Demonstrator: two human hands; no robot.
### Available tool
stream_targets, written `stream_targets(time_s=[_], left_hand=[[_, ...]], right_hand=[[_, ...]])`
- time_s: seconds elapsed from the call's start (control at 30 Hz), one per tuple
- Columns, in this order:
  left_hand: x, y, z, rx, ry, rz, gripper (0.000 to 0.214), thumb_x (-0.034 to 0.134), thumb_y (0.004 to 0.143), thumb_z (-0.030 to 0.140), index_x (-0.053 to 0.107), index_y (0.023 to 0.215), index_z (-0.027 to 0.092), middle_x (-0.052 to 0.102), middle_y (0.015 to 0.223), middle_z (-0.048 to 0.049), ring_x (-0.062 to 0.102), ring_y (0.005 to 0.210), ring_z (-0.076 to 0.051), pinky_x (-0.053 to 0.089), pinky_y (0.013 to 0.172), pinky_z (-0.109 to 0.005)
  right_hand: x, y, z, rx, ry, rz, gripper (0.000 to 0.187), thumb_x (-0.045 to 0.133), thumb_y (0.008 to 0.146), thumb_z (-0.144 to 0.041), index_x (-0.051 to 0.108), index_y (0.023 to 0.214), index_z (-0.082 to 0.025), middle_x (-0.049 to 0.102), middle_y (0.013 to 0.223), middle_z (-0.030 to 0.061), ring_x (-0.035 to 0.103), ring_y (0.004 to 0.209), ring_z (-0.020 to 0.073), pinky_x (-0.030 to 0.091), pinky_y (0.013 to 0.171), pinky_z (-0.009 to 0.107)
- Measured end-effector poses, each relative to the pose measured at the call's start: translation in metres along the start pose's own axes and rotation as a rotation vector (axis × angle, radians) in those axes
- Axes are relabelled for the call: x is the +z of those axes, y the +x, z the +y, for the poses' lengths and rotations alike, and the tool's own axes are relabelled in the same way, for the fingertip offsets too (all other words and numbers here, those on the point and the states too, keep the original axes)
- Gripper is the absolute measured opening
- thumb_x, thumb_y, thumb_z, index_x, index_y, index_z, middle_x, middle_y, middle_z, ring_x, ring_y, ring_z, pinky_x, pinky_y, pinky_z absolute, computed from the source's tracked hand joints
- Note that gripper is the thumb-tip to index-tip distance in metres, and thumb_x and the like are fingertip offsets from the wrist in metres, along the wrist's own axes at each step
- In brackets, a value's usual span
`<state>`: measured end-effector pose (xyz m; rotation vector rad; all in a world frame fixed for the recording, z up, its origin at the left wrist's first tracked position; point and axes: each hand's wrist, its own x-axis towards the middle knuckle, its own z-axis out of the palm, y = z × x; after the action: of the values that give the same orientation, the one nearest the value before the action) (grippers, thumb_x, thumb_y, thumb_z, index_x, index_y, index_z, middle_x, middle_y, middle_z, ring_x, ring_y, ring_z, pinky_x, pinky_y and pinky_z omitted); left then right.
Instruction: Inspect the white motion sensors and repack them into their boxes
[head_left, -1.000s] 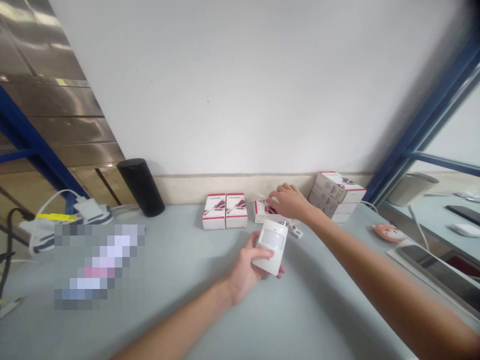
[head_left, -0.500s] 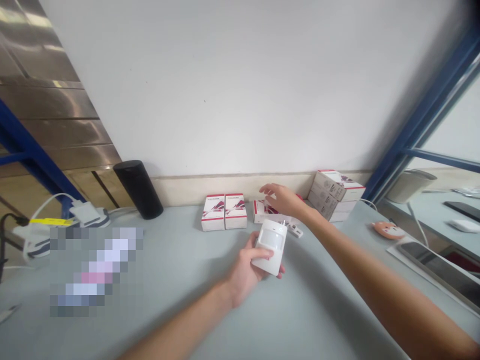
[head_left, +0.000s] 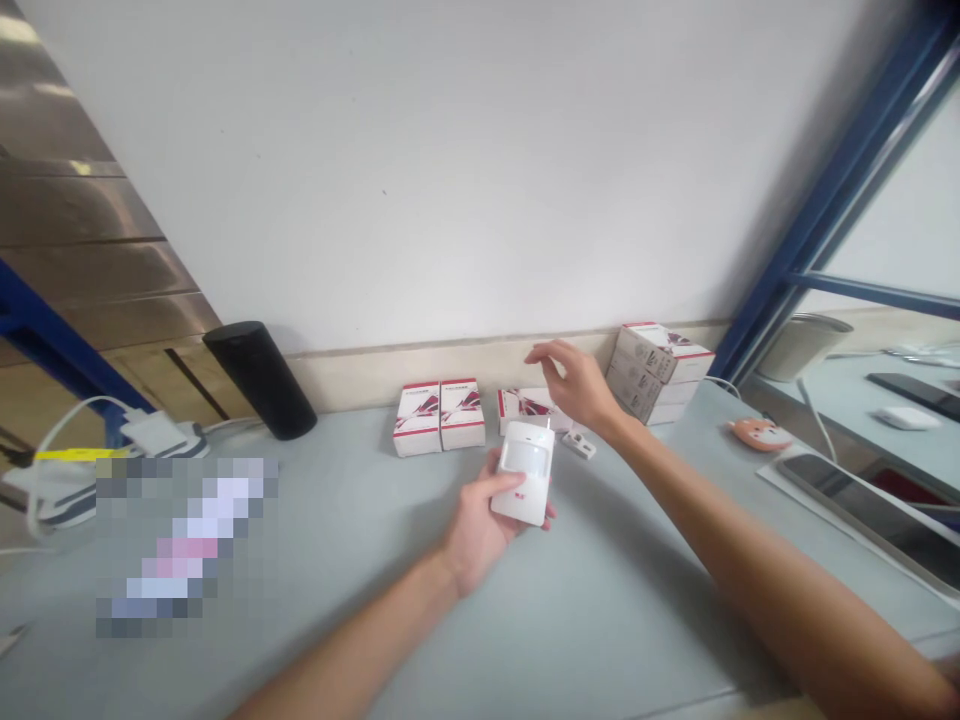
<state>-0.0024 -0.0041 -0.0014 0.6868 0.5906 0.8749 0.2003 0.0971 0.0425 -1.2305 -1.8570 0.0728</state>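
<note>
My left hand (head_left: 480, 520) grips a white motion sensor (head_left: 534, 504), thumb across its front and fingers behind it. The sensor is upright, with a pale window, a small red mark below it and a short thin antenna (head_left: 549, 423) on top. Above and behind the antenna, my right hand (head_left: 577, 385) hovers with loosely bent fingers apart; I see nothing in them. Past the sensor lies a red-and-white box (head_left: 517, 403), partly covered by my right hand. A small white plastic part (head_left: 580, 446) rests on the table below my right wrist.
Two red-and-white boxes (head_left: 441, 418) stand side by side near the wall, and more are stacked (head_left: 660, 370) at right. At left are a black cylinder (head_left: 261, 380), white plugs with cables (head_left: 154, 435) and a blurred patch. A phone (head_left: 862, 510) and orange animal-faced item (head_left: 759, 434) lie right.
My right hand has risen slightly relative to the sensor, its fingers more bent. The sensor has turned a little more upright in my left hand, and its red mark now shows. The view has shifted slightly.
</note>
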Motion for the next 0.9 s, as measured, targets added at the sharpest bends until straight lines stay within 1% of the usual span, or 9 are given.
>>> stream_targets(time_s=[0.07,0.17,0.27,0.33,0.37,0.53,0.63,0.77,0.9], left_hand=[[0.001,0.002,0.002,0.03,-0.052,0.006,0.047,0.066,0.091,0.037,0.055,0.131,0.014,0.072,0.107,-0.0152,0.072,0.079,-0.028,0.052,0.077,-0.041],[0.002,0.004,0.009,0.051,-0.09,0.02,0.045,0.057,0.098,0.045,0.059,0.129,0.013,0.073,0.114,-0.0179,0.073,0.089,-0.032,0.052,0.08,-0.043],[0.002,0.006,0.013,0.063,-0.079,0.032,0.041,0.055,0.099,0.04,0.058,0.132,0.015,0.074,0.118,-0.0163,0.073,0.095,-0.032,0.052,0.084,-0.043],[-0.001,0.007,0.012,0.061,-0.041,0.021,0.041,0.054,0.099,0.038,0.058,0.133,0.014,0.074,0.116,-0.0161,0.073,0.094,-0.031,0.052,0.085,-0.043],[-0.003,0.008,0.011,0.06,-0.016,0.019,0.042,0.053,0.099,0.037,0.058,0.133,0.013,0.075,0.114,-0.0162,0.072,0.093,-0.03,0.051,0.084,-0.042],[-0.009,0.012,0.01,0.066,0.123,0.05,0.048,0.048,0.101,0.042,0.053,0.14,0.015,0.076,0.109,-0.0155,0.071,0.087,-0.028,0.05,0.079,-0.039],[-0.007,0.011,0.013,0.081,0.161,0.052,0.048,0.044,0.1,0.041,0.049,0.141,0.017,0.076,0.103,-0.0145,0.07,0.08,-0.027,0.05,0.075,-0.039],[-0.001,0.006,0.01,0.044,0.143,-0.003,0.045,0.039,0.1,0.036,0.041,0.142,0.023,0.076,0.101,-0.0149,0.069,0.076,-0.026,0.048,0.071,-0.037],[0.005,-0.002,0.006,-0.054,0.151,-0.075,0.042,0.036,0.1,0.036,0.041,0.14,0.024,0.076,0.095,-0.0143,0.068,0.072,-0.025,0.047,0.07,-0.036]], right_hand=[[-0.008,-0.017,-0.015,0.116,0.172,0.13,0.025,0.046,0.1,-0.025,0.07,0.105,-0.022,0.074,0.101,0.0051,0.068,0.095,0.0215,0.051,0.089,0.033],[-0.013,-0.038,-0.031,0.36,0.335,-0.104,0.029,0.053,0.1,-0.044,0.072,0.106,-0.023,0.068,0.077,0.0007,0.062,0.072,0.0191,0.048,0.071,0.032],[-0.009,-0.047,-0.033,0.537,0.543,-0.426,0.046,0.05,0.1,-0.059,0.069,0.082,-0.021,0.061,0.067,0.0013,0.055,0.064,0.0174,0.046,0.066,0.032],[-0.005,-0.05,-0.029,0.594,0.697,-0.522,0.051,0.051,0.098,-0.062,0.063,0.071,-0.021,0.059,0.065,0.0021,0.053,0.062,0.0169,0.047,0.065,0.033],[-0.004,-0.05,-0.026,0.606,0.733,-0.514,0.05,0.054,0.097,-0.063,0.061,0.069,-0.021,0.058,0.064,0.002,0.052,0.062,0.0169,0.047,0.064,0.033],[0.001,-0.052,-0.028,0.643,0.6,-0.325,0.051,0.063,0.09,-0.059,0.052,0.057,-0.023,0.044,0.056,-0.0028,0.041,0.058,0.0147,0.039,0.06,0.031],[0.001,-0.052,-0.035,0.692,0.605,-0.225,0.044,0.064,0.088,-0.055,0.062,0.062,-0.021,0.046,0.06,-0.003,0.04,0.061,0.0135,0.036,0.062,0.029],[-0.008,-0.043,-0.028,0.749,0.658,0.08,0.031,0.067,0.083,-0.047,0.078,0.086,-0.019,0.052,0.065,-0.0027,0.045,0.062,0.0139,0.036,0.059,0.028],[-0.031,-0.03,-0.006,0.682,0.696,0.384,0.031,0.069,0.083,-0.043,0.081,0.095,-0.017,0.04,0.061,-0.0053,0.037,0.055,0.0109,0.031,0.052,0.026]])
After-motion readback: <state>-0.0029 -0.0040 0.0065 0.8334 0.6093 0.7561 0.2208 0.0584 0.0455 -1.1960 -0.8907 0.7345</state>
